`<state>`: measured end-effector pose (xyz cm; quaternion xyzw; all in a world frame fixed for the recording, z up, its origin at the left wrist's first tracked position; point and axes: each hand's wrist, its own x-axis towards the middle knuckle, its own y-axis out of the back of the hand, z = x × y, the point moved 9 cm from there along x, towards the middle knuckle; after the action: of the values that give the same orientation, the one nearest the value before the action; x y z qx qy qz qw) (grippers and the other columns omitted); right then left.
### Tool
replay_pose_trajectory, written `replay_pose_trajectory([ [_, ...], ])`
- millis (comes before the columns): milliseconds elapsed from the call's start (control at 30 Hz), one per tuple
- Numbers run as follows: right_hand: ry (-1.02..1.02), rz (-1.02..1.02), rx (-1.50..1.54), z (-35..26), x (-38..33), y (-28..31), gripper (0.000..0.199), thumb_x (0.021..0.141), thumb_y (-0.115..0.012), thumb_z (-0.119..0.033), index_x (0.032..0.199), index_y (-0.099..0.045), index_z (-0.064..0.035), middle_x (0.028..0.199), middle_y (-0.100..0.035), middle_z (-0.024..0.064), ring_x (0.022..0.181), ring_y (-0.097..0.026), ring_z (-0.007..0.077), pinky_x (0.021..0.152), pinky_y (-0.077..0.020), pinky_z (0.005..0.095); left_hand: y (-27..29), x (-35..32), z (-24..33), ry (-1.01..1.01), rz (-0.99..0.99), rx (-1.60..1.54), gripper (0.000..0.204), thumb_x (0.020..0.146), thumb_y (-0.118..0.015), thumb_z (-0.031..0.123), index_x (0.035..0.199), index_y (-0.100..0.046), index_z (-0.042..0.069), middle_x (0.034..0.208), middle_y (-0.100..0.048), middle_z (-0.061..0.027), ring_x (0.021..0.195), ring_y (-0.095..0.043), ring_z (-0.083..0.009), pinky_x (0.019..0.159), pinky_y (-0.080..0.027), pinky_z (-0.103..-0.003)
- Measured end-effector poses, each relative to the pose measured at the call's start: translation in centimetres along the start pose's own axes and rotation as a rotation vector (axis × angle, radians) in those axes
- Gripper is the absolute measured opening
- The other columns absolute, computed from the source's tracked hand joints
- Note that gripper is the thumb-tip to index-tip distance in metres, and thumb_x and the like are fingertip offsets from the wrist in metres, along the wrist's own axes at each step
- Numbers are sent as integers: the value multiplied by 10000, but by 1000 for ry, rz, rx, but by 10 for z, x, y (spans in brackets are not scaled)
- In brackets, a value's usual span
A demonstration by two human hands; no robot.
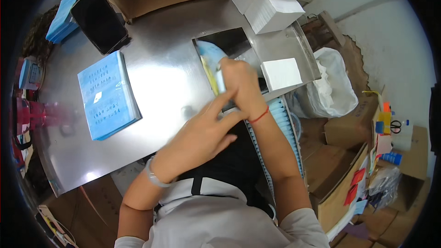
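Observation:
My right hand [242, 82], a red string at its wrist, is closed over the dark recess [232, 39] in the metal table. From its fingers a light blue packet [210, 49] sticks out to the upper left, smeared by motion. A yellow strip [209, 77] lies along the recess's left side. My left hand [197, 135] hovers just below, fingers stretched apart and nothing in them; its fingertips overlap the right wrist in view. Beneath my right forearm, a long box holds a row of light blue packets [281, 119]. White square sheets [282, 73] lie right of the recess.
A stack of blue printed packets [108, 94] lies left on the metal table [161, 78]. Behind it are a dark phone or tablet [99, 20] and another blue stack [64, 14]. White paper stacks [274, 11] stand at the back; a lined bin [337, 87] stands right.

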<state>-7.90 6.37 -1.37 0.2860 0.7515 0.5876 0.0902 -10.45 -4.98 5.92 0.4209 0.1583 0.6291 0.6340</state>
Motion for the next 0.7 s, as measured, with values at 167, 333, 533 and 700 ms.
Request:
replay_pose_trajectory([
  [167,-246,419,71,20,-51,64,155,900,-634,-114,943,-719,9,874,-669,177,799,-626,356,712,-503,425,103,-94,-102,518,547,460,380,887,-675,139,1200,-507,2,1150,-546,-174,1023,-568,-336,863,-457,-458],
  [333,-421,545,-392,36,-77,78,236,861,-681,-75,1080,-696,14,941,-563,126,920,-530,311,850,-454,416,124,-135,-164,757,106,839,261,877,-706,211,1036,-585,44,1192,-568,-192,1026,-571,-364,844,-453,-474],
  [533,-365,500,-207,48,-82,79,253,819,-665,-24,1065,-697,23,1037,-571,137,928,-536,312,833,-472,416,12,-39,-64,349,141,439,334,812,-761,284,994,-573,76,1360,-465,-253,1281,-402,-505,1021,-339,-634],
  [700,-288,499,4,52,-86,108,320,792,-622,7,1104,-693,-6,1132,-613,135,988,-583,312,901,-457,415,-17,-43,-48,275,24,237,415,785,-758,236,1137,-601,81,1476,-380,-272,1436,-235,-528,1146,-190,-665],
])
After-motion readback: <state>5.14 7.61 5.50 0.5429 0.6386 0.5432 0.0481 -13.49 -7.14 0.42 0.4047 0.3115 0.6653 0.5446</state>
